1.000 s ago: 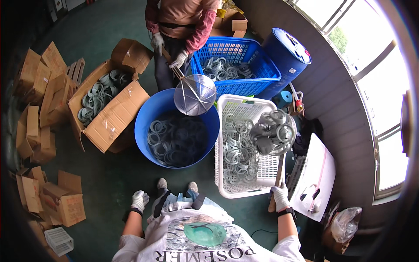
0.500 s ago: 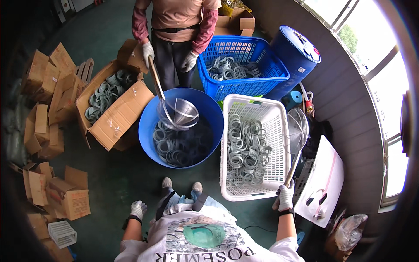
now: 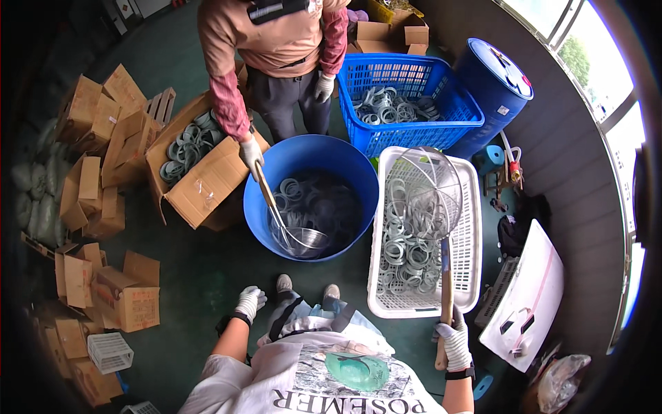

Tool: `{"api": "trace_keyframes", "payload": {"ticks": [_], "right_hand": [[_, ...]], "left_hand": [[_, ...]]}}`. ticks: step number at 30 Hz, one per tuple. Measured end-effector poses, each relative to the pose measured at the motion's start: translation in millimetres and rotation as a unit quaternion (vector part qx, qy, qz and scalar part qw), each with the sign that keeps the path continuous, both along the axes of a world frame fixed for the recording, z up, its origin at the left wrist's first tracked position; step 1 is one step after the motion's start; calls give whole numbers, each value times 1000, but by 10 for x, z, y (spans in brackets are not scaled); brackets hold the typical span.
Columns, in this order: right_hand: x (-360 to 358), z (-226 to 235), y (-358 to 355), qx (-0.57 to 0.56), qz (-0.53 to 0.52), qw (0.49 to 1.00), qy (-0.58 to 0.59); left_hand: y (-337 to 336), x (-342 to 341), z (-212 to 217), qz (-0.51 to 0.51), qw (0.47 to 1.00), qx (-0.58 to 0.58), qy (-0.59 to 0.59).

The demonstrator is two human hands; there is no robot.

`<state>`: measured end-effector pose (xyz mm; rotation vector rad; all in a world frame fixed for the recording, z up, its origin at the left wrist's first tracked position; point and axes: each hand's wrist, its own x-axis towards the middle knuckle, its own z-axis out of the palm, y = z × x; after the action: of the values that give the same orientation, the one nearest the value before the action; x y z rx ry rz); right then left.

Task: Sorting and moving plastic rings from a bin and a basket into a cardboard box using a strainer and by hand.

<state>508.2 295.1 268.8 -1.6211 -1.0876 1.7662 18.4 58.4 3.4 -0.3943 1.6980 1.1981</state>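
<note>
Over the white basket of rings, my strainer points away from me, long axis nearly straight ahead, mesh head farthest out. My right hand is wrapped round the near end of its handle. My left hand is empty, fingers loosely half-curled, out at my left side. Against half a second ago, the mesh head has swung in from beyond the basket's right rim; the co-worker's strainer has shifted to the near side of the blue tub. Dark lettering crosses my shirt; reddish print marks a carton; the drum bears a white label too small to read.
</note>
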Motion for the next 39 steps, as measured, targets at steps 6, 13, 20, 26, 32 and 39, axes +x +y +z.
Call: {"api": "trace_keyframes", "payload": {"ticks": [6,13,20,26,32,39], "right_hand": [[-221,-28,62,2,62,998,-8],[-610,-192,249,-6,130,991,-17],[-1243,-352,336,8,166,984,-58],[-1910,-522,385,0,160,983,-95],[-2521,-854,502,17,152,977,-150],[-3097,-900,502,-21,94,975,-203]], "left_hand": [[-357,53,-69,34,999,-32,4],[-1002,-69,-200,129,990,-50,-6],[-1264,-322,-365,201,977,-67,-26],[-1364,-856,-734,206,978,-12,-23],[-1150,-1548,-658,199,978,-14,-67],[-1295,-2208,-800,136,987,7,-89]]}}
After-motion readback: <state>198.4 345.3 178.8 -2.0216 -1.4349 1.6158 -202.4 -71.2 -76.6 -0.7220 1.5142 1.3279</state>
